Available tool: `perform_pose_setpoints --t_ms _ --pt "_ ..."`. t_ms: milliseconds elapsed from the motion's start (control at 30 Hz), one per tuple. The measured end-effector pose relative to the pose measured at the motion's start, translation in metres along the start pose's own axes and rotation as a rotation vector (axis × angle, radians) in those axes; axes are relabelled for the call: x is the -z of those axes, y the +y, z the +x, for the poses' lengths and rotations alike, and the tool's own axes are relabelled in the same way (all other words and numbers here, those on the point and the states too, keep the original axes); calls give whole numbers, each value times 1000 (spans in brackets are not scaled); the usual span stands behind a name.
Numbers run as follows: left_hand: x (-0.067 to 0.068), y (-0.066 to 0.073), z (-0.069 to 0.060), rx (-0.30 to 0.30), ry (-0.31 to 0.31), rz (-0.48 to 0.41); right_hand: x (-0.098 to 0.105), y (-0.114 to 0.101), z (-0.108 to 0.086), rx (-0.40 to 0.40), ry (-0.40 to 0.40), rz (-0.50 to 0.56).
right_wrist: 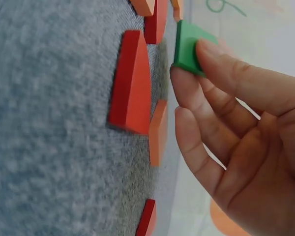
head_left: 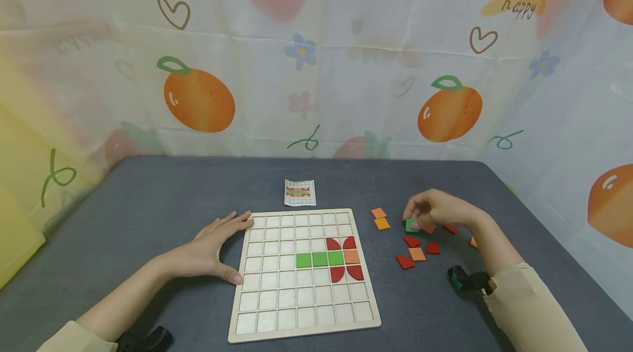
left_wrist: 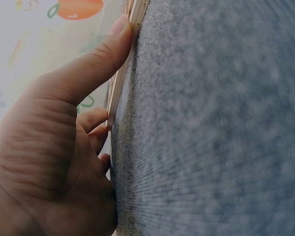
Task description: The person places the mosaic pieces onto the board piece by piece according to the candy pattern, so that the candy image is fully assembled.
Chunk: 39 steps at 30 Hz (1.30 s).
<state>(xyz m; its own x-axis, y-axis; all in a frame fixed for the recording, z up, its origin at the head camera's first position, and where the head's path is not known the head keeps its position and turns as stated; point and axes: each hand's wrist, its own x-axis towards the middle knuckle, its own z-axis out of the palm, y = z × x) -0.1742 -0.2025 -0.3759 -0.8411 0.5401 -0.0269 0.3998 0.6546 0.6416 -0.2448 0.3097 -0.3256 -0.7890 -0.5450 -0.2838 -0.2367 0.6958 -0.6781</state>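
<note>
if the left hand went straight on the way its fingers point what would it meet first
Most likely the pale wooden grid board: the left hand already appears to touch its edge. Whether it would push the board or slide over is unclear.

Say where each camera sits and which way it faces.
Head: worn there, facing forward and down at the board; left grip, right grip and forearms show.
Left wrist: worn there, facing the board's edge; left grip shows.
Right wrist: worn there, facing the green square; right grip shows.
Head and right wrist share the green square.
</note>
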Motion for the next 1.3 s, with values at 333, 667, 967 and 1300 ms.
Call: perform_pose_setpoints --t_ms 333,667,967,1300 --pt "0 -1 0 3 2 5 -11 -13 7 55 30 27" --pt "0 0 0 4 2 4 -21 -29 17 99 37 36" --pt "0 1 0 -1 -1 -5 -42 -50 32 183 18 33" --pt "0 2 0 3 4 2 -69 -83 53 232 -1 15"
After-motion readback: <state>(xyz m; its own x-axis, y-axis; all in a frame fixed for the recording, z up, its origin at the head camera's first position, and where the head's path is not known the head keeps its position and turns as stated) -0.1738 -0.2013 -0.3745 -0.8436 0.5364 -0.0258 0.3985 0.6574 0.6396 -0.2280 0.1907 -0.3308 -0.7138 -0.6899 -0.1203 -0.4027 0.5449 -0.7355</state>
